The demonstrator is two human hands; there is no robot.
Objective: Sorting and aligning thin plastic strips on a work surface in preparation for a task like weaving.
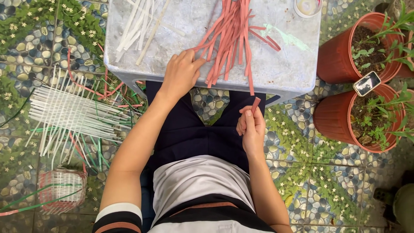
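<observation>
fingers (249, 117) pinching pink strip (255, 105), left hand (181, 74) pressing strips (228, 34)

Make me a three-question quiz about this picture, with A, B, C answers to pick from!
1. Where does the left hand rest?
A. on the grey table, touching the pink strips
B. in a plant pot
C. on the small basket

2. What colour are the two plant pots?
A. blue
B. reddish-brown
C. yellow

3. What is the right hand doing?
A. lying flat and open
B. pinching the end of one pink strip
C. holding a phone

Answers:
1. A, its fingers lie on the pink bundle on the tabletop.
2. B, both pots beside the table are reddish-brown.
3. B, the fingers close around a strip end below the table edge.
</observation>
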